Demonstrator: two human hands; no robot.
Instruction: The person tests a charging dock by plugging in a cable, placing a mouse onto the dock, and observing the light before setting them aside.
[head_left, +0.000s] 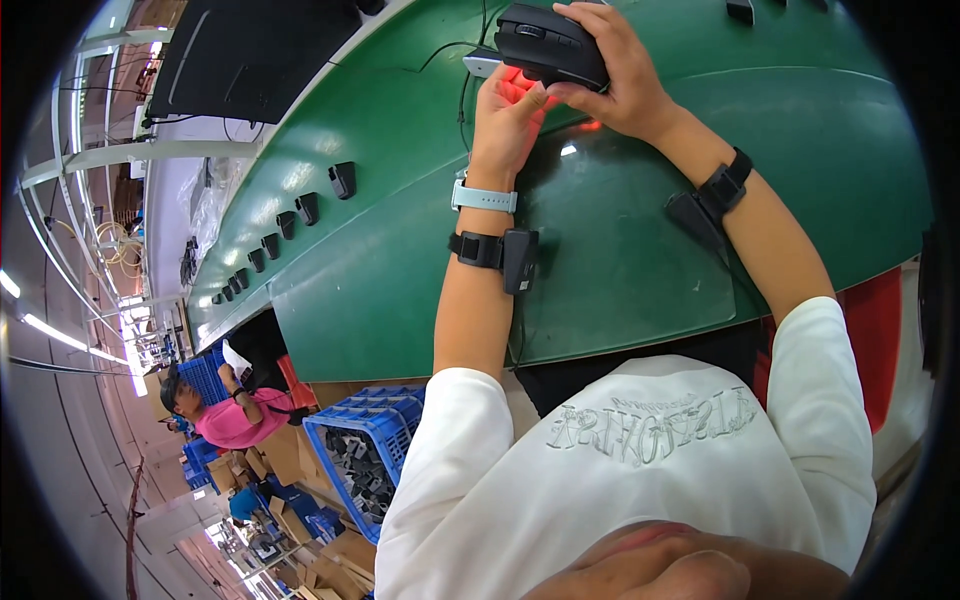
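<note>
A black computer mouse (552, 46) is held up over the far part of the green table, its scroll wheel toward the upper left. My right hand (625, 75) is closed around its right end, thumb below and fingers above. Beneath the mouse, my left hand (508, 118) is closed against its lower side, fingers bent and thumb pointing up to it. Red light glows over the left fingers, and the mouse partly hides them. Just behind the left hand is a small white-and-grey object (482, 63), mostly hidden, with a dark cable (463, 110) near it.
A dark, glossy mat or plate (620, 240) lies on the green table (360, 290). Several black mouse-like pieces (342, 180) stand in a row along the left. A blue crate (365, 415) of dark parts sits below left. A person in pink (235, 420) is farther off.
</note>
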